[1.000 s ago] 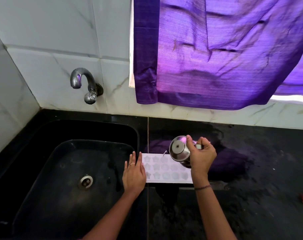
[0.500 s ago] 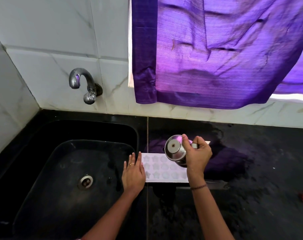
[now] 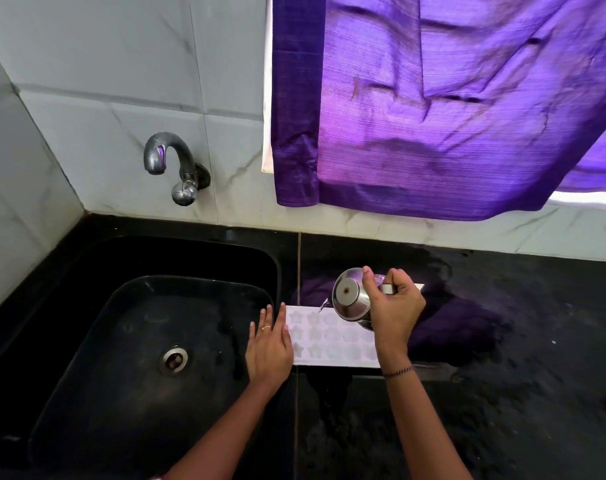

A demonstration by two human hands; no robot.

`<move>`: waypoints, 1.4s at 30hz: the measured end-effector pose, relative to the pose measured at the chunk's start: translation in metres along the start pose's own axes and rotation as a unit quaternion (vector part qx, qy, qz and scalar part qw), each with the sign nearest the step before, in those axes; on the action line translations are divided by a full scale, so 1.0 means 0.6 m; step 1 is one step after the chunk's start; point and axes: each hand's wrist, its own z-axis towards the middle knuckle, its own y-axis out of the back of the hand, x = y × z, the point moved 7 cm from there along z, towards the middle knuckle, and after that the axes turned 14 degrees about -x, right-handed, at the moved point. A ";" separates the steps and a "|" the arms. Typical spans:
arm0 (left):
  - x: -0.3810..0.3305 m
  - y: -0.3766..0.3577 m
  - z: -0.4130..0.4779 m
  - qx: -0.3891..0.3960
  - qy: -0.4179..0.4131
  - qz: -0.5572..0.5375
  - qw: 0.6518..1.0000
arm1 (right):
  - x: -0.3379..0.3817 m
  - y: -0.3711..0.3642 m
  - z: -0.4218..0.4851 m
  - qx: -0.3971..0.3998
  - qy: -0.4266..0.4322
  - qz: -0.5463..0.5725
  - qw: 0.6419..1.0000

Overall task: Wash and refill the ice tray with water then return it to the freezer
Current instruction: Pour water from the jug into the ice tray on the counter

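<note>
Ice tray (image 3: 329, 337) flat just right of sink (image 3: 86, 306); left hand (image 3: 270, 348) flat-fingered, seemingly steadying its sink-side end; right hand (image 3: 395, 313) wrapped round tipped steel jug (image 3: 350, 299); probably light, bendy, sloshy, so lift by both ends.

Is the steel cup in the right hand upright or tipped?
Tipped. The steel cup lies on its side in the right hand, its round base toward the camera, held above the white ice tray.

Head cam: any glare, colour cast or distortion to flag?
Head view: backlit purple fabric curtain throws a violet cast on the black stone counter and curved steel tap; wide-angle bends tile lines at left; black sink basin is dark, little detail; white star-mould ice tray reads clearly.
</note>
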 end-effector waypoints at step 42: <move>0.003 -0.002 -0.003 -0.005 0.012 -0.030 0.999 | -0.022 -0.001 -0.027 0.012 -0.137 0.075 0.988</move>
